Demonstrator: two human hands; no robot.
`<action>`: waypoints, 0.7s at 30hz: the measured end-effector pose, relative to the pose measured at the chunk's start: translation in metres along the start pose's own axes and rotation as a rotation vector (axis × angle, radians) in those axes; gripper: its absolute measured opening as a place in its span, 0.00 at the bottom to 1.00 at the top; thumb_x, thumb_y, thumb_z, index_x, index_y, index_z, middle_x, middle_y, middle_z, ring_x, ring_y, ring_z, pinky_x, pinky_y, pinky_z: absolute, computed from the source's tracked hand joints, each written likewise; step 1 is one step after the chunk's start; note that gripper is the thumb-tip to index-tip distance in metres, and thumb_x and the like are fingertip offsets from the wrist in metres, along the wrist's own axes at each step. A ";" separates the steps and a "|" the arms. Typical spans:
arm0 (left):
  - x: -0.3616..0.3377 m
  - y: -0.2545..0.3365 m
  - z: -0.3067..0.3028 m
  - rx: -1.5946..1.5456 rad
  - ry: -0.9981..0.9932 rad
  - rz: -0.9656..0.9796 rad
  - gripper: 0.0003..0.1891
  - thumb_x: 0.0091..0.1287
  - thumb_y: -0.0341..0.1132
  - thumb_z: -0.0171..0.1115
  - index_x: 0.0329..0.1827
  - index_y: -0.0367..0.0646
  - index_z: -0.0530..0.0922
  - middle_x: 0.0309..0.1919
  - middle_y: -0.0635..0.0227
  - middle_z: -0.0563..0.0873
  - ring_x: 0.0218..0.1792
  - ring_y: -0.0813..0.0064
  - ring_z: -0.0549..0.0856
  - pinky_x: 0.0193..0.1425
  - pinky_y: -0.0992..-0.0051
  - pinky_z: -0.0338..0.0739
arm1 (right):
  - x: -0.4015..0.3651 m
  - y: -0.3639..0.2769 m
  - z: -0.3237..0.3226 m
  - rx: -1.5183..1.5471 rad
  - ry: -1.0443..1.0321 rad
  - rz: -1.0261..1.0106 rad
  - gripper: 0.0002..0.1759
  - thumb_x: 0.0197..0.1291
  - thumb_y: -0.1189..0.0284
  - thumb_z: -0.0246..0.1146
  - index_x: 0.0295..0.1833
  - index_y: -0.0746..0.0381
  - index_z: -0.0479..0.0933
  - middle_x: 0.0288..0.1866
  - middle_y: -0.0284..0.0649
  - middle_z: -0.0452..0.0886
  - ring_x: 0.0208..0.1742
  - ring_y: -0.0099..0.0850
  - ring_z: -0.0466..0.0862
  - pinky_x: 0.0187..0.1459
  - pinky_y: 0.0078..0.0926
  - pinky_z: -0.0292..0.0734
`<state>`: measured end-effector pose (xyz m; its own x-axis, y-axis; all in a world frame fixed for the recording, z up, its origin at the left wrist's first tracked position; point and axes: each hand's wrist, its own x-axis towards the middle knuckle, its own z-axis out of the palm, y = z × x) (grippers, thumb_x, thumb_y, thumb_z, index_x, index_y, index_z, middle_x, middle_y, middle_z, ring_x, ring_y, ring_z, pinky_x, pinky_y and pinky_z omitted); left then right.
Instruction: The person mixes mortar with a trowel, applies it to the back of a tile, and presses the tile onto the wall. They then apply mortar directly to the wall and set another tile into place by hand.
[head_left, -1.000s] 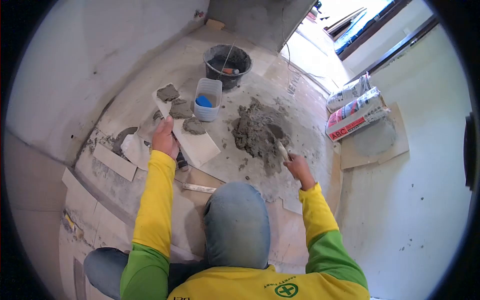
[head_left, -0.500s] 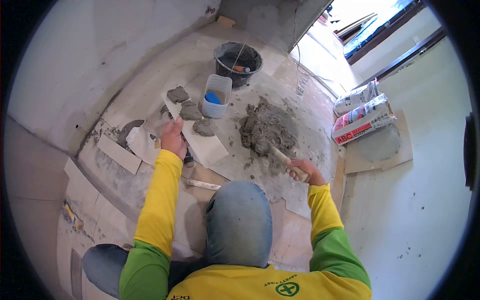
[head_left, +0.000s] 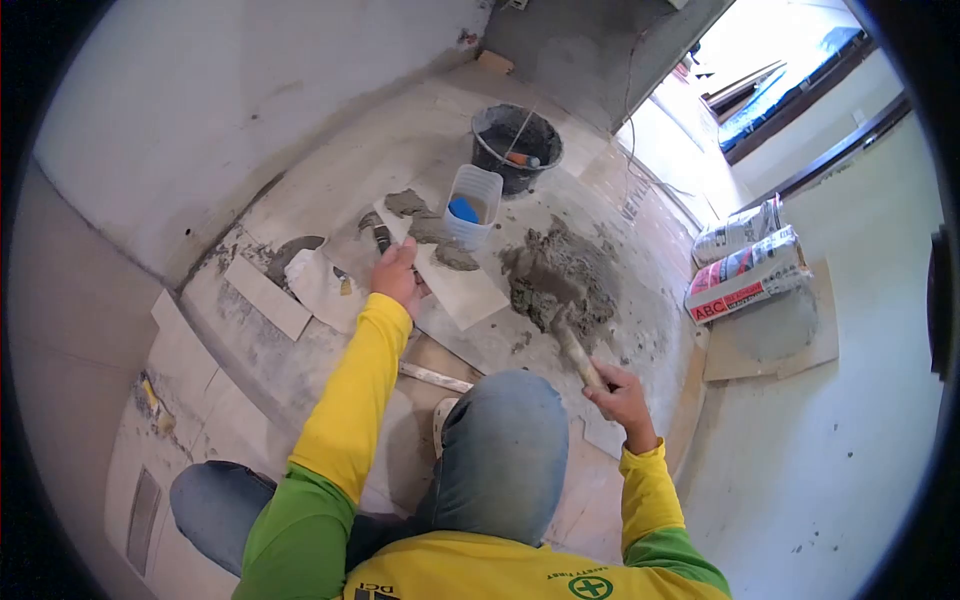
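Note:
My left hand (head_left: 398,275) is closed on the edge of a narrow white tile strip (head_left: 462,293). Grey mortar dabs (head_left: 430,228) lie along the strip's upper part. A dark object (head_left: 381,236), partly hidden, shows beside these fingers; I cannot make out its kind. My right hand (head_left: 622,396) grips the pale handle of a trowel (head_left: 578,358). Its blade end sits in the near edge of a grey mortar heap (head_left: 565,272) on the floor sheet.
A black bucket (head_left: 545,140) with an orange-handled tool (head_left: 522,159) stands beyond a clear plastic tub (head_left: 480,183) holding a blue item (head_left: 462,209). Cement bags (head_left: 745,275) lie by the right wall. A tile piece (head_left: 268,297) and torn white sheet (head_left: 322,290) lie left.
The trowel has drawn toward me at the mortar's near edge, its handle now steeper. The strip has turned and moved slightly in my left hand. The whole view has shifted.

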<state>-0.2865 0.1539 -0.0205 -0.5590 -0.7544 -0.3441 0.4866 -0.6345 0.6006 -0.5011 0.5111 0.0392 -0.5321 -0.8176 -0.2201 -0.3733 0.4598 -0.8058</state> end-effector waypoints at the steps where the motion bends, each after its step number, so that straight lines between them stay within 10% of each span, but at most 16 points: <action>1: -0.002 0.002 0.003 0.005 0.005 -0.022 0.16 0.73 0.43 0.56 0.56 0.44 0.73 0.45 0.66 0.84 0.40 0.68 0.86 0.42 0.62 0.83 | -0.002 -0.005 0.006 -0.101 0.008 -0.152 0.30 0.48 0.69 0.76 0.59 0.62 0.79 0.34 0.35 0.79 0.32 0.27 0.78 0.36 0.24 0.75; 13: -0.019 0.019 0.010 0.113 0.045 0.022 0.13 0.73 0.42 0.54 0.54 0.45 0.74 0.41 0.67 0.85 0.34 0.71 0.85 0.33 0.66 0.83 | -0.007 0.010 0.037 -0.430 0.105 -0.429 0.29 0.50 0.71 0.74 0.60 0.56 0.78 0.40 0.42 0.79 0.39 0.36 0.80 0.41 0.29 0.76; 21: -0.011 0.023 0.015 0.391 0.106 0.318 0.11 0.74 0.39 0.53 0.49 0.41 0.75 0.36 0.68 0.83 0.28 0.77 0.82 0.27 0.70 0.82 | -0.022 0.068 0.018 -0.494 0.264 0.064 0.30 0.51 0.69 0.72 0.63 0.54 0.77 0.33 0.43 0.80 0.36 0.35 0.81 0.39 0.28 0.75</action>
<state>-0.2788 0.1506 0.0076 -0.3431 -0.9257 -0.1593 0.3227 -0.2755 0.9055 -0.5008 0.5538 -0.0208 -0.7138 -0.6974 -0.0638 -0.6117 0.6652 -0.4282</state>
